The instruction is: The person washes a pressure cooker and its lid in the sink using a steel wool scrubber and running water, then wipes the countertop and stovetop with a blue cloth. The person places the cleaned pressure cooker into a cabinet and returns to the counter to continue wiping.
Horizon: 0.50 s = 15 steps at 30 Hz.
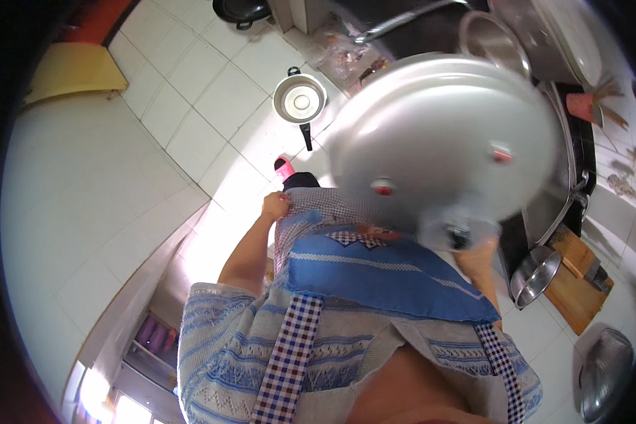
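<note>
My right hand [477,257] is raised in front of the counter and closed around the grip of a large round silvery metal lid [434,138]. The lid is blurred and bears two small red and white fittings. Its grip [450,233] looks translucent with a dark part, and most of my fingers are hidden behind it. Down at my left side, my left hand [275,205] is curled at the edge of my checked apron [318,199], with fingers closed on the cloth. A pressure cooker pot [299,99] with a black handle stands uncovered on the floor ahead.
A black pan [241,11] lies on the tiled floor farther off. Along the right are a sink [548,212], a steel bowl [535,275], wooden cutting boards [580,302], a colander [607,373] and a pink cup [580,106] with utensils. Plastic bags [342,55] sit near the counter's foot.
</note>
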Motion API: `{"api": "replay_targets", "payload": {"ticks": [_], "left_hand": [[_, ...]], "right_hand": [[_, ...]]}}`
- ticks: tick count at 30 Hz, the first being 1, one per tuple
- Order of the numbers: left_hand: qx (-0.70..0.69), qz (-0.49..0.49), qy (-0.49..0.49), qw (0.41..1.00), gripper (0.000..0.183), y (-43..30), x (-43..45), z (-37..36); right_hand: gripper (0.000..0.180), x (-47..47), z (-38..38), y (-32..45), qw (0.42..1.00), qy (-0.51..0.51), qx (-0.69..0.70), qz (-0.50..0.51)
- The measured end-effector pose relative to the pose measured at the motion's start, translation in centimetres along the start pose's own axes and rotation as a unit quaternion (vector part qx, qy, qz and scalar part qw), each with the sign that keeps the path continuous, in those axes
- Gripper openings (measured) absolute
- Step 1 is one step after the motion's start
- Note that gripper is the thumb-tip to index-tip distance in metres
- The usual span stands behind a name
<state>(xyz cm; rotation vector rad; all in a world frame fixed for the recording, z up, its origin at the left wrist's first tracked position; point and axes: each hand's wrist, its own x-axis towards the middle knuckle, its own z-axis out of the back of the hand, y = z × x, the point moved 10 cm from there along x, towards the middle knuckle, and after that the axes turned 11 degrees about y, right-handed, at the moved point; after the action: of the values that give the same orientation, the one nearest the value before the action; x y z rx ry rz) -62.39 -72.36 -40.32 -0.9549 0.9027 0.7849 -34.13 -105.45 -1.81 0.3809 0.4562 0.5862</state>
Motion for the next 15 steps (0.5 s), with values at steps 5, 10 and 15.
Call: {"api": "replay_targets", "payload": {"ticks": [5, 10, 15], "left_hand": [[-0.061, 0.033, -0.096, 0.993, 0.025, 8.9, 6.6, 4.1], [-0.299, 0.078, 0.044, 0.950, 0.031, 14.3, 20.5, -0.9], [-0.273, -0.105, 0.053, 0.955, 0.044, 8.9, 34.4, -1.7]], "right_hand": [[0.046, 7.9, -20.3, 3.4, 0.941, 0.244, 0.193, -0.133], [0.031, 19.1, -39.5, -3.1, 0.864, 0.250, 0.300, -0.318], [0.022, 31.7, -52.8, -7.7, 0.906, 0.182, 0.282, -0.258]]}}
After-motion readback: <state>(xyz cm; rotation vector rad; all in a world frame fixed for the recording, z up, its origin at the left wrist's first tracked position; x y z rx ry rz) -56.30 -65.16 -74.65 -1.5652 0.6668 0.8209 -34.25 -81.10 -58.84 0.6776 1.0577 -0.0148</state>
